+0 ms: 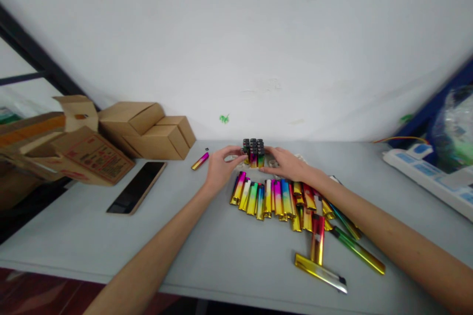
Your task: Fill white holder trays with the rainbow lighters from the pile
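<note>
A tight block of upright lighters (253,153) with black tops stands on the grey table near the wall. My left hand (224,163) is closed at the block's left side, thumb and fingers on a lighter at its edge. From the right, my right hand (287,163) grips the block, with its thumb low at the front and its fingers higher up. In front of both hands lies a loose pile of shiny lighters (268,198) in gold, pink, blue, green and red. A single pink and gold lighter (200,161) lies left of my left hand.
On the left are a phone (137,188), an open printed carton (94,155) and plain brown boxes (158,138). A white power strip (424,177) lies at the right. Stray lighters, including a gold and silver one (320,272), lie towards the table's front edge.
</note>
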`<action>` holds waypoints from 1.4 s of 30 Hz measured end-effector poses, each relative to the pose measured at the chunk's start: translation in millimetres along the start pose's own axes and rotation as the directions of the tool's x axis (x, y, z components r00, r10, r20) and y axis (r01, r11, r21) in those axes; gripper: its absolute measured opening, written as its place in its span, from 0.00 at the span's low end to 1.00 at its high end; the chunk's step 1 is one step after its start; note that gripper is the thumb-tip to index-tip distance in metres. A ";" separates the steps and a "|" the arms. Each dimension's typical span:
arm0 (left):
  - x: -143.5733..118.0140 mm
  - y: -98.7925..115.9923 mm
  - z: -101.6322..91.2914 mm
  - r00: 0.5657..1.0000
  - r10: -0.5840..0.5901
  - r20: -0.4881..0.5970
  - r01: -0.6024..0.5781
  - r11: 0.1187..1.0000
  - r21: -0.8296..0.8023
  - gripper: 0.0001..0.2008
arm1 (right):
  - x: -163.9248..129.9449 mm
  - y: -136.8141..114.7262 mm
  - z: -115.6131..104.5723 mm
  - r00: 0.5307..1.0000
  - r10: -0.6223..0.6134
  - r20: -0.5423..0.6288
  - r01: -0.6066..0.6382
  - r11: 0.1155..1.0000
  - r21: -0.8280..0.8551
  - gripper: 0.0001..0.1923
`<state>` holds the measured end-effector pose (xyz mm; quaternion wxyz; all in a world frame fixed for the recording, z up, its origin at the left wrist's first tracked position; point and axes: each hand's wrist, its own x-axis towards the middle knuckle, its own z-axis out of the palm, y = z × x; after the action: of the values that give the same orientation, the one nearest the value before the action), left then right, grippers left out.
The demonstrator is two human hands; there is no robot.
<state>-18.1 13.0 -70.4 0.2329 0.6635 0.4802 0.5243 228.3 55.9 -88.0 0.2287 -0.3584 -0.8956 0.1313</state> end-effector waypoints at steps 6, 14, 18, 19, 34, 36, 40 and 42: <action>7.1 6.1 -5.0 0.998 -0.005 0.060 0.001 0.998 0.060 0.10 | -0.4 -0.4 -0.5 1.000 0.003 -0.007 -0.003 1.000 0.023 0.33; 8.0 10.7 -5.0 0.990 -0.037 0.137 0.024 0.994 0.102 0.07 | 0.1 -0.3 -0.6 1.000 -0.003 -0.001 0.003 1.000 0.012 0.34; 6.4 6.6 -0.1 0.989 -0.096 0.113 0.089 0.994 0.060 0.07 | 0.1 -2.4 -2.5 1.000 0.004 0.004 -0.004 1.000 0.007 0.35; 5.7 6.2 1.0 0.989 -0.102 0.103 0.096 0.994 0.056 0.07 | 0.1 -2.7 -2.9 1.000 0.010 0.009 -0.010 1.000 0.004 0.35; -7.6 33.8 -35.0 0.907 -0.168 0.387 -0.078 0.835 0.545 0.23 | -1.3 -2.0 -2.0 1.000 0.029 0.000 -0.029 1.000 -0.003 0.36; -13.2 33.0 -29.5 0.898 -0.179 0.402 -0.087 0.823 0.561 0.24 | -1.1 -3.9 -3.7 0.999 0.041 0.013 -0.041 0.999 -0.002 0.37; -18.5 31.1 -22.0 0.890 -0.211 0.405 -0.063 0.822 0.566 0.22 | -0.8 -3.8 -4.5 0.999 0.051 0.019 -0.051 0.999 -0.005 0.36; -18.7 31.0 -21.6 0.876 -0.225 0.426 -0.062 0.824 0.563 0.21 | -0.8 -3.1 -4.1 0.999 0.048 0.019 -0.048 0.999 -0.005 0.36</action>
<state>-25.5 -21.0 -46.6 0.1613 0.7879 0.5693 0.1706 229.1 53.5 -83.5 0.2159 -0.3791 -0.8891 0.1382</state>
